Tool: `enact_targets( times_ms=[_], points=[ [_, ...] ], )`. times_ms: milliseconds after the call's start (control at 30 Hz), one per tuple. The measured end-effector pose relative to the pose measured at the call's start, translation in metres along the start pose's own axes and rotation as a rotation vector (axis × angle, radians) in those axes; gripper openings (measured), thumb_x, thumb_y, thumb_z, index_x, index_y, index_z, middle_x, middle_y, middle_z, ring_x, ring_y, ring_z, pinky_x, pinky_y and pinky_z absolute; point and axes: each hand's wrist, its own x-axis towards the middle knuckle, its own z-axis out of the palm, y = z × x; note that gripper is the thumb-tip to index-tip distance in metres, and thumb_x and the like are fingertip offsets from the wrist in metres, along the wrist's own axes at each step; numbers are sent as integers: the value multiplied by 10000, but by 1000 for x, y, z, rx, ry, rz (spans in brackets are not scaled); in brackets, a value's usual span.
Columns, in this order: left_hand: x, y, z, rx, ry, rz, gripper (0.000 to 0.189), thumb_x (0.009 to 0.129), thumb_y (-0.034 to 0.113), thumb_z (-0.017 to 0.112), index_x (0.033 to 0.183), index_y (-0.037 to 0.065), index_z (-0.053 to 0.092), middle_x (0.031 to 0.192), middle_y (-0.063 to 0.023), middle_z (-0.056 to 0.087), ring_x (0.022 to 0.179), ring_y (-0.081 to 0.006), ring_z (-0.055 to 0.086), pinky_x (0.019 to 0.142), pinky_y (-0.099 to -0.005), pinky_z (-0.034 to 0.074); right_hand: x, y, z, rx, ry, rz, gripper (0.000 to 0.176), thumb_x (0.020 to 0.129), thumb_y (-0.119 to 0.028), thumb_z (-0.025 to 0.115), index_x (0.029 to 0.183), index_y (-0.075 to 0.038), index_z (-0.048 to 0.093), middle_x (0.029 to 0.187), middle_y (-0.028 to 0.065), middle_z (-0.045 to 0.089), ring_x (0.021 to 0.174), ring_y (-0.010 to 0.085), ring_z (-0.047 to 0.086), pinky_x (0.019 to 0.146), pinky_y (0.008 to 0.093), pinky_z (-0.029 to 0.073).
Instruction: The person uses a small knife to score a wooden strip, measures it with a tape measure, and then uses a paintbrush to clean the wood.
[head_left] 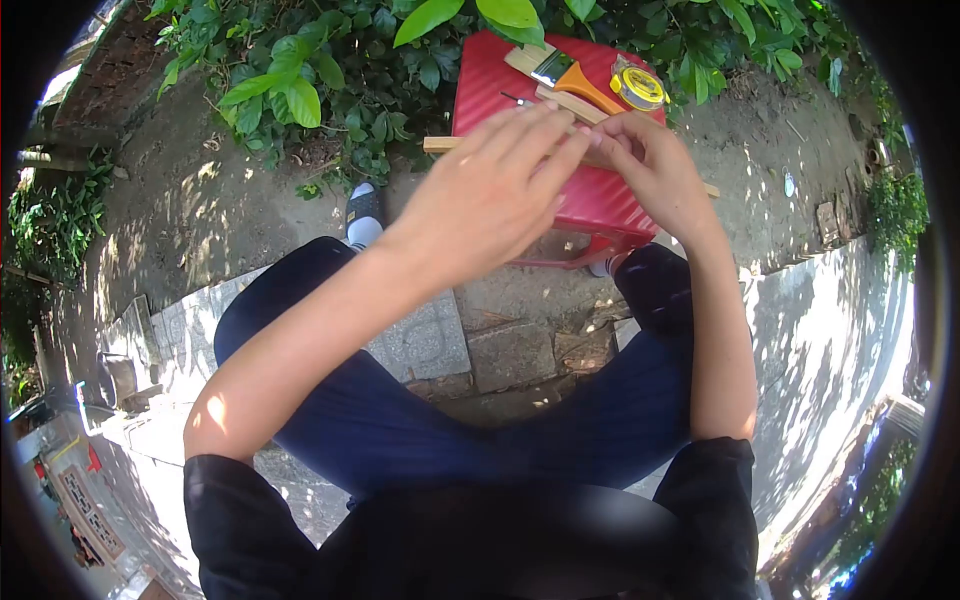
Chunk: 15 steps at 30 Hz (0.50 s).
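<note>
Head view, long wooden strip (440,145): lies crosswise at the red stool (485,75), its ends past both sides, its middle hidden by the hands.
Short wooden piece (570,103): slants above the long strip, its near end by the fingertips.
Left hand (490,185): blurred, fingers outstretched over the wood; whether its grip is released or grasping, I cannot tell.
Right hand (660,175): thumb and fingers bent together beside the short piece; what they clench, if anything, is hidden.
Step in hand: close fingertip work at the wood, I judge.
Demand of such handling: a steady right hand and light fingers.
Paintbrush (590,88): on the stool, just beyond the short piece.
Tape measure (640,85): beside the brush's orange handle.
Slim tool (516,99): dark tip showing near the left fingers.
</note>
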Motion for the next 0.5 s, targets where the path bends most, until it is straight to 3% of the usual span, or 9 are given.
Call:
enact_targets(
  times_ms=[33,167,267,500],
  points=[
    [6,13,12,11,27,-11,545,918,187,686,1399,-17,532,1398,-192,546,1329,-362,538,1150,-470,425,-4,7,0,29,6,-37,257,976,-212,657,1057,30,686,831,141,641,768,274,630,718,392,494],
    [39,34,62,-82,203,-83,514,898,72,630,1386,-51,527,1381,-204,565,1341,-362,528,1179,-493,387,-12,13,-11,-24,47,-176,240,1024,-170,568,1116,44,626,990,205,643,927,371,615,851,436,484],
    [45,38,89,-152,243,-186,526,889,48,617,1399,-46,525,1371,-202,570,1330,-367,530,1173,-500,386,-18,9,-20,-63,-15,-86,229,1038,-157,545,1104,52,610,1029,216,629,994,401,588,904,446,466],
    [37,40,110,-281,332,-255,565,872,0,592,1432,-39,524,1205,-183,624,1151,-362,582,1073,-493,433,-17,16,-16,-60,-4,-114,211,1038,-162,562,1083,36,620,972,186,610,959,369,585,865,437,465]
  ],
)
